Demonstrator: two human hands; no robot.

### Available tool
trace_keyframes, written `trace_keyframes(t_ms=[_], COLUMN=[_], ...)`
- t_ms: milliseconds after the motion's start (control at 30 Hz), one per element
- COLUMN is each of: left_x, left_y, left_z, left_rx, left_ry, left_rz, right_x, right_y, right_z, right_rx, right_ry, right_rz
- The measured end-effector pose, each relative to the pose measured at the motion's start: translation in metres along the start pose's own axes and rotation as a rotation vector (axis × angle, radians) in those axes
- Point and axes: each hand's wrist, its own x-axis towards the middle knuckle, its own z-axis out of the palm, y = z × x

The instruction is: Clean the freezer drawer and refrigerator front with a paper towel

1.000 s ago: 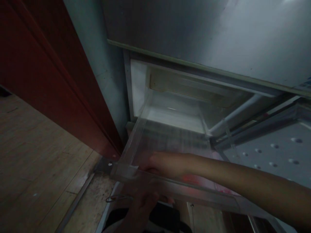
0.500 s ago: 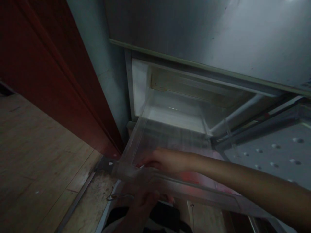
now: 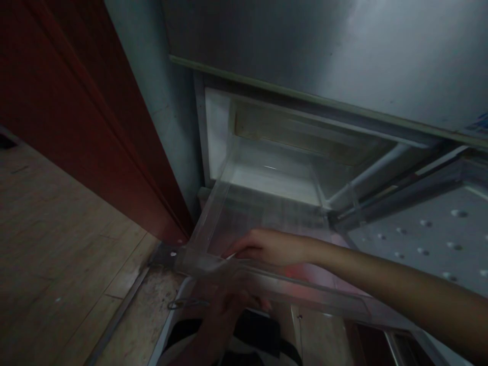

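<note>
A clear plastic drawer [image 3: 328,300] is pulled out of an open fridge compartment [image 3: 217,137]. My right hand [image 3: 272,247] reaches over its side into the front left part, fingers pinched around a thin whitish thing [image 3: 231,256] too small to name. Below the drawer's front edge, my left hand [image 3: 232,305] is dim, with its fingers curled; what they hold, if anything, is hidden. Near its wrist lies a thin grey loop [image 3: 179,304]. Reddish and pink patches show through the drawer near my right hand.
The open fridge door [image 3: 419,239], with round bumps inside, stands at the right. A metallic upper door [image 3: 305,51] overhangs the compartment. To the left rise a red-brown door frame [image 3: 95,127] and a pale wall [image 3: 168,127]. Wooden flooring [image 3: 57,244] lies lower left.
The view has shifted slightly. My right hand stays at the drawer's front left corner and shows more sharply. My left hand remains below the front edge.
</note>
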Motion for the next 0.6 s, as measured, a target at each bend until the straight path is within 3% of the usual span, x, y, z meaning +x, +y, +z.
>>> trace_keyframes(t_ms=[133, 367, 600], left_x=[0.001, -0.002, -0.006], left_y=[-0.003, -0.009, -0.015], left_z=[0.004, 0.007, 0.003], left_rx=[-0.026, -0.039, 0.058], left_ry=[0.013, 0.125, 0.216], left_rz=[0.016, 0.001, -0.030], right_x=[0.000, -0.032, -0.042], right_y=[0.002, 0.006, -0.005], right_z=[0.004, -0.005, -0.003], right_rx=[0.029, 0.080, -0.023], right_ry=[-0.064, 0.018, 0.020], right_rz=[-0.030, 0.026, 0.050])
